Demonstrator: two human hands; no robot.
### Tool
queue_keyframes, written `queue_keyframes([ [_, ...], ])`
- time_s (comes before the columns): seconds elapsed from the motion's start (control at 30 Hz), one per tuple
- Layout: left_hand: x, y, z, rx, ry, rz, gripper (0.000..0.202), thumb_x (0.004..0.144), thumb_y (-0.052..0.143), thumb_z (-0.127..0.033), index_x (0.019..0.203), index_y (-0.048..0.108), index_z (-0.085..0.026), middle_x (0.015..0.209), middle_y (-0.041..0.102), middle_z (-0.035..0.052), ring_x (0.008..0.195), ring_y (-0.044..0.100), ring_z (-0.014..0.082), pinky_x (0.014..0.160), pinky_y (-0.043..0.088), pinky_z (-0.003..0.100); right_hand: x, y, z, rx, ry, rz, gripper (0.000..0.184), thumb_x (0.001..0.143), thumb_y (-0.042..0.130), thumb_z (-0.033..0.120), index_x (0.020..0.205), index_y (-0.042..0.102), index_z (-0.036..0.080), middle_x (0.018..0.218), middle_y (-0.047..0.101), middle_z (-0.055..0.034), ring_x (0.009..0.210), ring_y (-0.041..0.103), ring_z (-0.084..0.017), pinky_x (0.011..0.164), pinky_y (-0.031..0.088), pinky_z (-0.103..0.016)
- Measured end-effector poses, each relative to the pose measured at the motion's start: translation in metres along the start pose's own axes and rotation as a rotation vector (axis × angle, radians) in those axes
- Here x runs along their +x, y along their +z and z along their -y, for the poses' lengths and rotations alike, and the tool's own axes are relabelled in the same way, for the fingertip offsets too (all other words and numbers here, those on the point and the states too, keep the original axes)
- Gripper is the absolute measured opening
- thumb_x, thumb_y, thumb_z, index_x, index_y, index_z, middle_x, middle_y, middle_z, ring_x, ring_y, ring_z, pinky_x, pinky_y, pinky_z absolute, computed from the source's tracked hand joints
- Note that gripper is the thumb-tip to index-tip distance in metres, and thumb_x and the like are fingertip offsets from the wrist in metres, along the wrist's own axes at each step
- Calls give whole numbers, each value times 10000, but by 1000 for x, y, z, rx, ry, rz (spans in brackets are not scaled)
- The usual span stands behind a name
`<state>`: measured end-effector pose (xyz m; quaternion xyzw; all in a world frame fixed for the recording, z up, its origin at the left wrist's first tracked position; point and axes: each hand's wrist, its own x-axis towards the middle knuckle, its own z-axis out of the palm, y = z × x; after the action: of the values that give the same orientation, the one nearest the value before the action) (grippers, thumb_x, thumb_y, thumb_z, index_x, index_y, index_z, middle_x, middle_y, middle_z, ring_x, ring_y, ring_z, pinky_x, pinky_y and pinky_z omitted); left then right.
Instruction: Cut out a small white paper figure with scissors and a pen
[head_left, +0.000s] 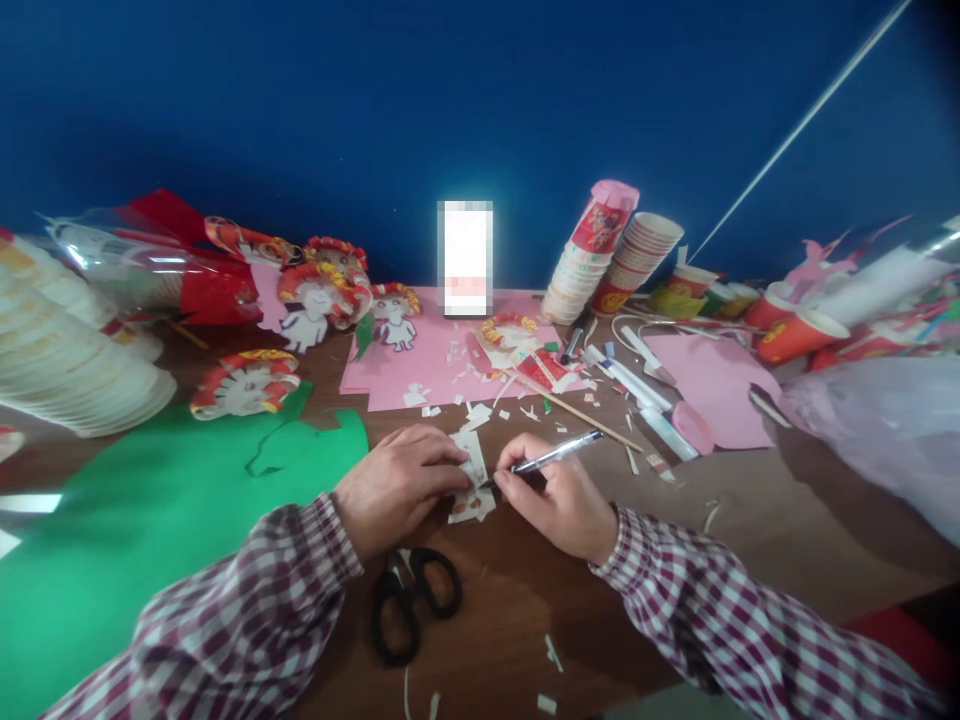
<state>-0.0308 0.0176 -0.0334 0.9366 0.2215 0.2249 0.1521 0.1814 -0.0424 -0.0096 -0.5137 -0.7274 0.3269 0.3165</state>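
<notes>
A small piece of white paper (472,505) with drawn marks and brown spots lies on the brown table in front of me. My left hand (405,480) rests flat beside it, its fingers stretched over the paper's left part. Between the thumb and fingers of my right hand (559,500) is a pen (559,453) with a clear barrel, its tip down at the paper's right edge. Black-handled scissors (409,600) lie just below my left hand, their blades partly hidden under it.
Green paper (180,520) covers the left side. Pink sheets (420,375) with white scraps lie ahead, near a wooden stick (592,415). Stacked paper cups (581,270) stand at the back; more cups (75,340) lean at left. Paper figures (306,318) and a bright blurred-out phone-like screen (465,260) are behind.
</notes>
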Motion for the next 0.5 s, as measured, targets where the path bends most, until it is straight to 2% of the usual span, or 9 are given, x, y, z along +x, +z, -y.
queue_keyframes([
  [0.13, 0, 0, 0, 12, 8, -13, 252, 784, 486, -147, 927, 664, -254, 1021, 627, 53, 970, 513, 212, 849, 420, 409, 1, 0, 1, 10, -6, -47, 61, 851, 480, 221, 817, 512, 182, 624, 521, 23, 528, 458, -101, 501, 368, -213],
  [0.5, 0, -2, 0, 4, 1, 21, 267, 767, 509, -117, 930, 663, -262, 1047, 626, 41, 990, 510, 215, 868, 413, 417, 0, 0, 2, -27, -12, -28, 64, 849, 476, 222, 814, 509, 180, 609, 484, 35, 521, 440, -97, 505, 357, -214],
])
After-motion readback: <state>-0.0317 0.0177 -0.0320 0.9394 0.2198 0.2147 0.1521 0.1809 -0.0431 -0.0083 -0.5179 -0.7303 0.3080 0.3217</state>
